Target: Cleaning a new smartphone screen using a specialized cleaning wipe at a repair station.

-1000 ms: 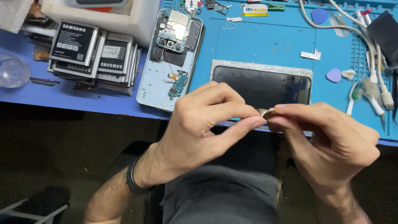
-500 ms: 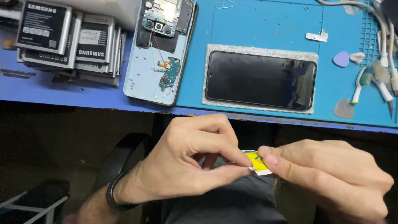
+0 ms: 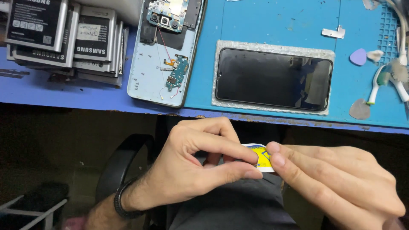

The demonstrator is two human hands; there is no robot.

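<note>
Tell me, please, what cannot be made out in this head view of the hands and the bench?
- Yellow and white piece: mostly covered by the left hand and right hand fingertips.
- Opened phone: top cut off by the frame edge.
- Battery stack: cropped at the upper left.
- Brushes: cropped at the right edge.

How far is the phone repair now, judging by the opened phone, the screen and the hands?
Done: the phone lies open on the mat, its boards bare; the screen lies apart on a foam pad. In hand: left hand and right hand pinch a small yellow-and-white sticker over the lap. Left: the phone is not yet closed, and the screen is not on it.
</note>
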